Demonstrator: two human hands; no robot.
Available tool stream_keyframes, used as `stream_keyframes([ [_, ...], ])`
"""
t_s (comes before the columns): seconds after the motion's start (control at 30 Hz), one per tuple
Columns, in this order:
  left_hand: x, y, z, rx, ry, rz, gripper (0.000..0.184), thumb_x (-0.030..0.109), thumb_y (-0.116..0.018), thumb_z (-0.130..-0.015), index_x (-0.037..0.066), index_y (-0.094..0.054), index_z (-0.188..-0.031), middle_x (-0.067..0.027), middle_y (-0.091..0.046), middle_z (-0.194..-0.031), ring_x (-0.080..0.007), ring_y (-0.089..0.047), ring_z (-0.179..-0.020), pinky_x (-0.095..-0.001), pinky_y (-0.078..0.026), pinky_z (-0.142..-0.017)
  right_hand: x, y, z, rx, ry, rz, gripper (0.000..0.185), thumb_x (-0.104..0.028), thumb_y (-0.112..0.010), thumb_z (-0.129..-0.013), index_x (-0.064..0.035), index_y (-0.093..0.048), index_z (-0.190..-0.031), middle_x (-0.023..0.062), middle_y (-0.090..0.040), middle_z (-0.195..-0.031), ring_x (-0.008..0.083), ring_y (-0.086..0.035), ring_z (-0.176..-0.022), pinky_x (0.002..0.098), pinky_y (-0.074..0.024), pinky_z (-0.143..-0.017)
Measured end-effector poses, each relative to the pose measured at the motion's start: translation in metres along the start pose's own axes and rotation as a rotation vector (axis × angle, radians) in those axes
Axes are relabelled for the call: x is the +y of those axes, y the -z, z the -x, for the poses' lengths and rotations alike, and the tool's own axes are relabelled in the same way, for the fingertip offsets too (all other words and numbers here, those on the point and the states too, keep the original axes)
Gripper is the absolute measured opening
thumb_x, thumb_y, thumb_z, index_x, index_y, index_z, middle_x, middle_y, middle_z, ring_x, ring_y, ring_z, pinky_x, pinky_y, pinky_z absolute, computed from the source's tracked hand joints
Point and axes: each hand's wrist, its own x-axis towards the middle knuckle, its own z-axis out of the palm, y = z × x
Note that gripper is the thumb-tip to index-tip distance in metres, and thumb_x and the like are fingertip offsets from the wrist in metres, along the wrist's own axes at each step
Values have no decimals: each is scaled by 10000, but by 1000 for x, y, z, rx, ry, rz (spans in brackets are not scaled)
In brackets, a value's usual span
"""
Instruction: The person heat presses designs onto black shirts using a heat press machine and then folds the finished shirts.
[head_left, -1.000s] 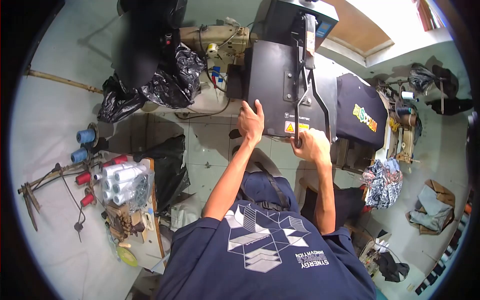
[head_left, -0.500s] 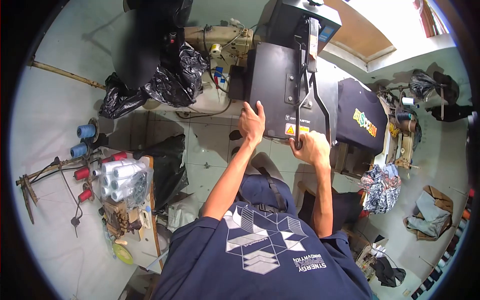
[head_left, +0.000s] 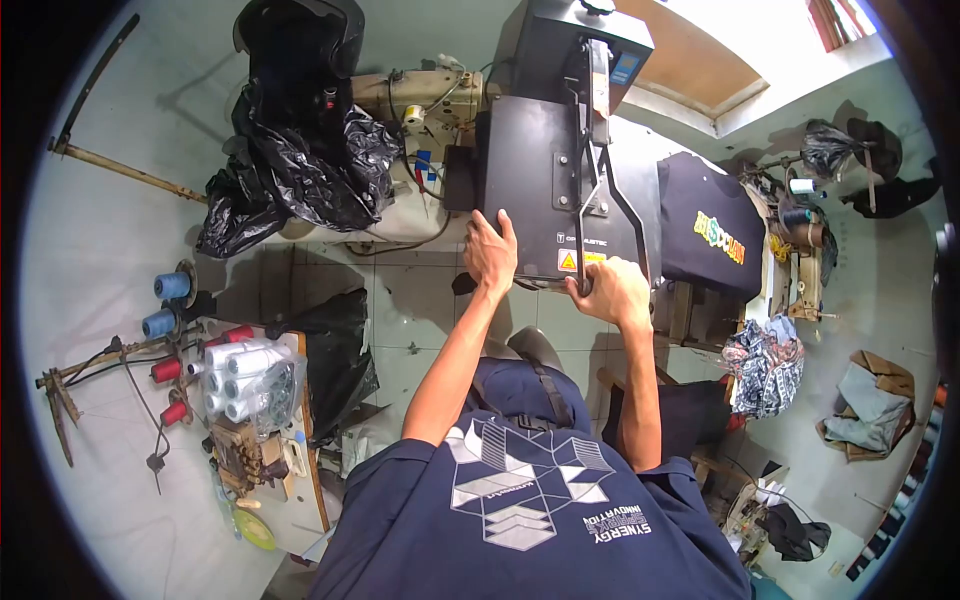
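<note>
Currently, I have the right hand (head_left: 612, 292) closed around the near end of a black, bent-bar metal lever (head_left: 582, 240). The left hand (head_left: 490, 255) is open, thumb spread from the fingers, at the near left corner of a black, rectangular metal heat press (head_left: 520, 170). Whether the left palm bears on that corner, I cannot tell. The press stands directly ahead of me; the lever runs over its upper plate.

Change, against the preceding frames: the camera view has swung slightly. Both hands keep their stations on the press, and the lever shows no clear travel. I judge this a holding stage, with neither an opening nor a closing stroke under way.

Count on the press: one lever, one white-and-yellow warning label (head_left: 568, 261) at the near edge. Right of the press, adjoining it in view: one dark fabric garment with multicoloured lettering (head_left: 705, 205). Left of the press: one cream metal sewing machine (head_left: 455, 95), then one heap of crumpled black plastic sheeting (head_left: 300, 160). Well apart, nearer me and left of the press: two blue thread spools (head_left: 172, 286), three red thread spools (head_left: 166, 371), and one clear plastic bag of white thread cones (head_left: 240, 360), overlapping and not countable exactly.
</note>
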Motion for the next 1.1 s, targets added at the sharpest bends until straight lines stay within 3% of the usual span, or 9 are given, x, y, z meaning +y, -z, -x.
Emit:
stream_keyframes([
  [0.33, 31, 30, -5, -23, -21, -52, 504, 453, -464, -986, -30, -505, -1123, -259, -653, -978, -425, -675, -878, -497, -555, -766, -21, 85, 3, 143, -62, 45, 397, -423, -682, -807, -131, -648, -540, 95, -576, -504, 287, -619, -508, 395, -509, -551],
  [0.5, 87, 81, -21, -110, -64, -70, 596, 455, -553, -923, -43, -476, -1240, -293, -650, -1049, -441, -667, -945, -513, -532, -857, -15, 170, -37, 612, 56, 195, 496, -492, -692, -843, -78, -652, -572, 105, -575, -566, 294, -608, -583, 393, -488, -589],
  [0.57, 109, 91, -31, 96, -219, -121, 567, 391, -603, -893, -31, -477, -1249, -272, -639, -1066, -411, -657, -980, -478, -569, -787, -5, 217, -68, 753, 224, 261, 393, -431, -677, -872, -81, -720, -697, 112, -588, -586, 273, -632, -582, 369, -501, -611],
  [0.6, 125, 102, -36, 143, -261, -98, 564, 395, -607, -894, -19, -485, -1257, -251, -627, -1104, -407, -614, -1061, -477, -553, -837, -20, 252, -82, 399, -133, 205, 284, -355, -647, -912, -92, -752, -882, 104, -680, -773, 221, -676, -746, 348, -526, -727],
  [0.63, 139, 110, -42, 178, -302, -95, 561, 397, -610, -894, -13, -492, -1258, -244, -625, -1112, -402, -606, -1072, -477, -543, -861, -22, 271, -92, 718, 154, 184, 348, -378, -695, -795, -42, -755, -731, 111, -664, -613, 265, -622, -543, 401, -507, -573],
  [0.67, 151, 116, -50, 212, -343, -93, 558, 399, -612, -894, -8, -498, -1258, -236, -623, -1119, -397, -599, -1084, -476, -533, -884, -3, 295, -127, 523, 112, 199, 391, -392, -664, -819, -20, -746, -731, 140, -670, -633, 257, -632, -553, 412, -504, -596],
  [0.73, 174, 133, -63, 157, -361, -48, 468, 392, -599, -910, -2, -588, -1161, -225, -650, -1094, -382, -622, -1071, -467, -524, -892, 21, 317, -167, 689, 309, 142, 411, -408, -661, -834, -18, -756, -747, 141, -678, -631, 253, -641, -546, 399, -520, -611],
  [0.77, 185, 142, -67, 92, -357, -29, 440, 389, -593, -915, 1, -617, -1121, -217, -659, -1087, -378, -627, -1069, -462, -523, -891, 14, 334, -172, 532, 318, 9, 445, -428, -663, -837, -2, -758, -750, 145, -688, -644, 256, -659, -572, 405, -532, -630],
  [1.1, 218, 160, -92, 172, -438, 24, 355, 334, -581, -916, 26, -715, -800, -214, -716, -808, -374, -718, -790, -451, -575, -737, 37, 362, -249, 720, 238, 26, 371, -358, -679, -827, 4, -752, -788, 157, -693, -700, 269, -663, -635, 424, -532, -640],
])
